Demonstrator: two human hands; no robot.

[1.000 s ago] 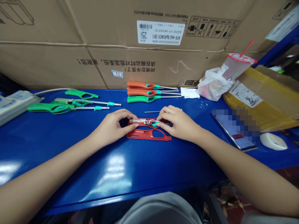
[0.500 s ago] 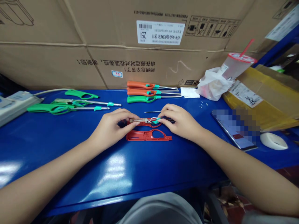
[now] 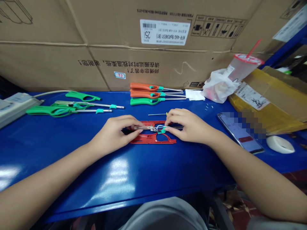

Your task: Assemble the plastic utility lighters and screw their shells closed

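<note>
Two red lighter shell halves (image 3: 153,138) lie flat on the blue table (image 3: 72,143) in front of me. Just above them I hold a lighter insert (image 3: 153,128), a clear tube with white wires and a teal collar on a metal rod. My left hand (image 3: 115,132) pinches the tube's left end. My right hand (image 3: 189,124) pinches the teal collar end at the right.
Three finished lighters (image 3: 153,94) lie by the cardboard box (image 3: 144,48) at the back. Green lighter parts (image 3: 67,107) are at the left, a thin rod (image 3: 157,114) is behind my hands. A phone (image 3: 242,132), tape roll (image 3: 279,144), drink cup (image 3: 242,68) and plastic bag are at right.
Both hands lifted the insert off the red shell half and shifted it slightly toward me, over the gap between the two halves.
</note>
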